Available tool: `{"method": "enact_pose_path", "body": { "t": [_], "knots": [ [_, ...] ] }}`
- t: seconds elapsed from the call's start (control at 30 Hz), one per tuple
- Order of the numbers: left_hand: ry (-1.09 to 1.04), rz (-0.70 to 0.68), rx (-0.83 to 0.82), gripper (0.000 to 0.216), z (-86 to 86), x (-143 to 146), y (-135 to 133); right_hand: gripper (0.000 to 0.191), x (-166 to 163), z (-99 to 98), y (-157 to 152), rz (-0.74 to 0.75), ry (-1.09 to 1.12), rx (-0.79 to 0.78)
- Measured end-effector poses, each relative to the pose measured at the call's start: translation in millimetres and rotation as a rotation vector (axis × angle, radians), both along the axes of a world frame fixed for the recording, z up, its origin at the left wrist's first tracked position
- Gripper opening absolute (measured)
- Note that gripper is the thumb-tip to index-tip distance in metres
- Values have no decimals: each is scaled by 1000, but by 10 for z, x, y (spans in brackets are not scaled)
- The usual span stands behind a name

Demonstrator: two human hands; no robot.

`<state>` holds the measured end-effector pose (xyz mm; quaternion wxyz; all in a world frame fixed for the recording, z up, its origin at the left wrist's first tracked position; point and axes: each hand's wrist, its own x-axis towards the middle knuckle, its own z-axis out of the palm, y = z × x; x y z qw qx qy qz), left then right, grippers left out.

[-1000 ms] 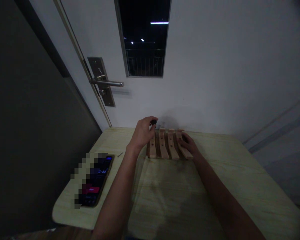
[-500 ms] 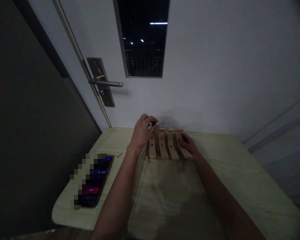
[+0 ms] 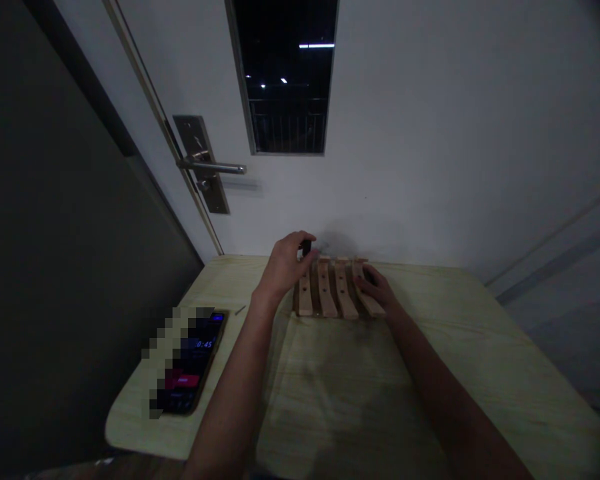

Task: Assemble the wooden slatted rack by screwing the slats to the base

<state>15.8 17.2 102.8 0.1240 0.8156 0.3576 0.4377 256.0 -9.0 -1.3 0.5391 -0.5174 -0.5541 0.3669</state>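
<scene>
My left hand (image 3: 284, 265) is closed in a pinch at the far left corner of a small wooden slatted rack (image 3: 325, 297). Between its thumb and fingers sits a small black object (image 3: 307, 247), too dark and small to name. The rack lies near the back of the table, with several curved, light-brown slats side by side and dark holes in them. My right hand (image 3: 377, 288) grips the rack's right end, its fingers around the outermost slat. Part of that slat is hidden behind the fingers.
On the left of the pale wood-grain table (image 3: 480, 373) lies a phone (image 3: 195, 367) with a lit screen, partly pixelated. A thin screw or pin (image 3: 240, 311) rests beside it. Behind the table stands a white door with a metal handle (image 3: 220, 168) and a narrow window (image 3: 287, 73).
My left hand has tilted and dropped slightly at the rack's far left corner, with the black object still in its pinch. My right hand and the rack stay in place.
</scene>
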Motion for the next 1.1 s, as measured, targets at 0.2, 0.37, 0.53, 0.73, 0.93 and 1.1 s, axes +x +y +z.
{"method": "enact_pose_path", "body": {
  "t": [0.2,0.37,0.53,0.73,0.93,1.1],
  "knots": [
    [18,35,23,22,44,-14,-17,46,0,-21,9,-13,0,15],
    [20,4,-13,14,46,-1,-17,46,-6,-36,14,-19,7,14],
    [-16,-31,-39,42,31,15,-17,46,13,-69,24,-27,11,3],
    [21,35,-42,33,56,20,-39,46,24,-83,28,-24,45,-11],
    [77,49,35,32,12,-17,4,46,15,-60,16,9,29,13],
    [63,81,4,26,28,-17,-4,46,17,-72,27,4,30,17]
  ]
}}
